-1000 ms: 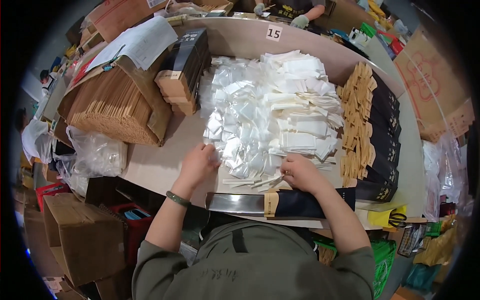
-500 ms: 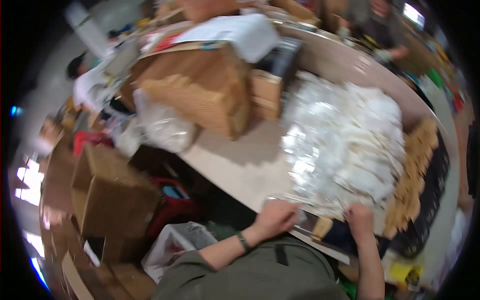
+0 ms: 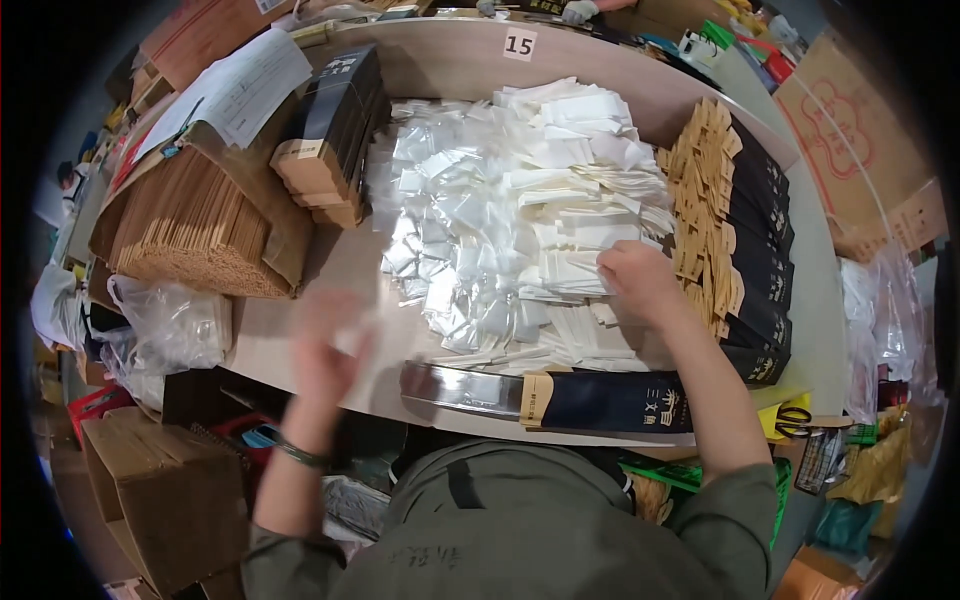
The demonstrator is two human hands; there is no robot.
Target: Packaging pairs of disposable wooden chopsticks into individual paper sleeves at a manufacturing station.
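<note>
My left hand [image 3: 335, 345], smeared by motion, is over the bare table to the left of the packets, and its fingers cannot be made out. My right hand [image 3: 637, 278] has its fingertips pressed together at the right side of a heap of flat white paper packets [image 3: 575, 240]. What the fingertips hold, if anything, is hidden. Left of the white packets lies a pile of shiny clear plastic sachets [image 3: 440, 250]. Along the table's near edge lies a long dark blue sleeve [image 3: 610, 402] with a tan end band, and a clear plastic tray [image 3: 460, 388] extends from its left end.
Dark sleeves with tan ends [image 3: 735, 230] overlap in a row at right. At left stand a carton packed with brown card [image 3: 200, 225], stacked dark boxes [image 3: 335, 130] and a plastic bag [image 3: 185, 320]. Scissors [image 3: 795, 418] lie at the near right; a raised panel [image 3: 450, 55] borders the back.
My view has swung rightward and become sharper. Both hands have left the near edge: the left is over the table at left, and the right is farther forward at the white packets.
</note>
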